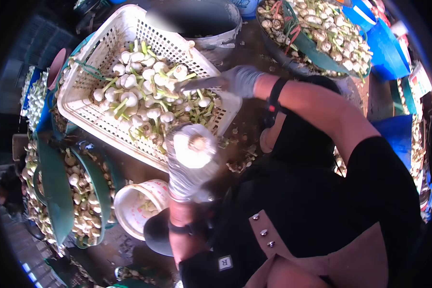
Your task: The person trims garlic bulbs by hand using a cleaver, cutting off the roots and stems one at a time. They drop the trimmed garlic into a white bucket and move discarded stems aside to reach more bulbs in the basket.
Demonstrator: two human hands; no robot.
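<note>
Garlic bulb [193,150] sits root end up in the left hand [185,175], gloved grip closed around its lower half. Judged light, firm but bruisable, with papery skin that may slip against the glove. Best held round the widest part, leaving the root face clear.

White basket [77,93] lies just beyond the grip, full of trimmed bulbs with green stems. White bucket [129,211] is near, on the wrist side of the grip; its print is too blurred to read. Right hand [242,80], gloved, is closed on a knife [199,85] held over the basket, above and apart from the bulb. Small patch [224,262] on the dark garment reads "R".
</note>
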